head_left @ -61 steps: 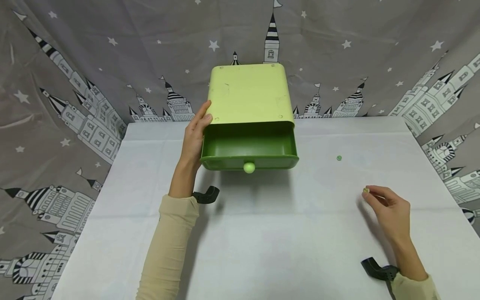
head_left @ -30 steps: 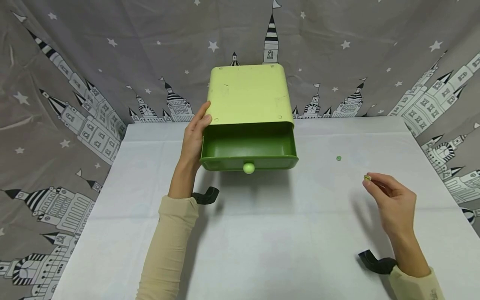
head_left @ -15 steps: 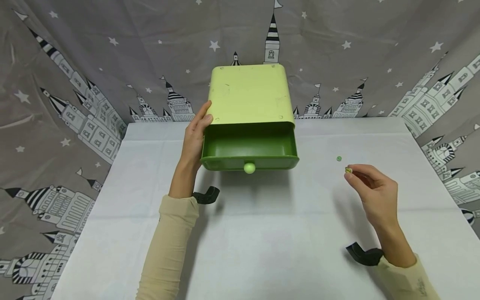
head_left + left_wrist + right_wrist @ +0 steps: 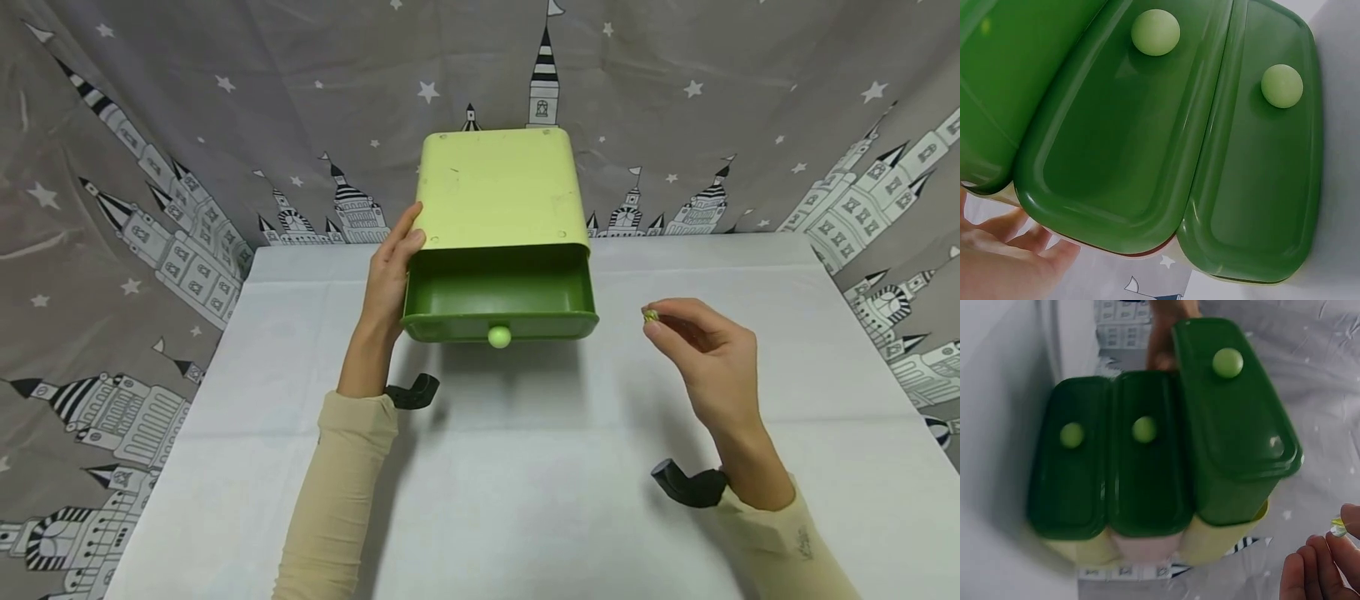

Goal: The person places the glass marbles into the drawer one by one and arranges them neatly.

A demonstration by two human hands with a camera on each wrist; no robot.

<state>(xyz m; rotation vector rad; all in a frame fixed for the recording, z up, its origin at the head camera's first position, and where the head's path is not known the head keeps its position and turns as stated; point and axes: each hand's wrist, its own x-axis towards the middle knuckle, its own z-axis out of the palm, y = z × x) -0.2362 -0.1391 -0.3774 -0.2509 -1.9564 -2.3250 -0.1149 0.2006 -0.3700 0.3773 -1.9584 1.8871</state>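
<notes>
A small chest of drawers [image 4: 501, 187] with a pale yellow-green top stands at the middle back; its top green drawer [image 4: 499, 327] is pulled out, and the part of the inside that shows holds nothing. My left hand [image 4: 386, 279] rests its fingers against the chest's left side. In the left wrist view, its fingers [image 4: 1054, 250] touch the casing. To the right of the drawer, my right hand [image 4: 708, 354] pinches a small clear-and-yellow glass marble [image 4: 650, 316] between thumb and fingertips, above the table. The right wrist view shows this marble [image 4: 1337, 526] too.
Below the pulled-out drawer are two shut green drawers with round knobs [image 4: 1282, 86]. A white cloth [image 4: 525, 500] covers the table. Behind it hangs a grey curtain [image 4: 480, 67] printed with castles and stars. Both wrists wear black camera mounts [image 4: 690, 485].
My right hand has lifted the marble and carried it left and away from me, toward the drawer. It now hides the small green piece seen earlier on the table. The left hand stays put.
</notes>
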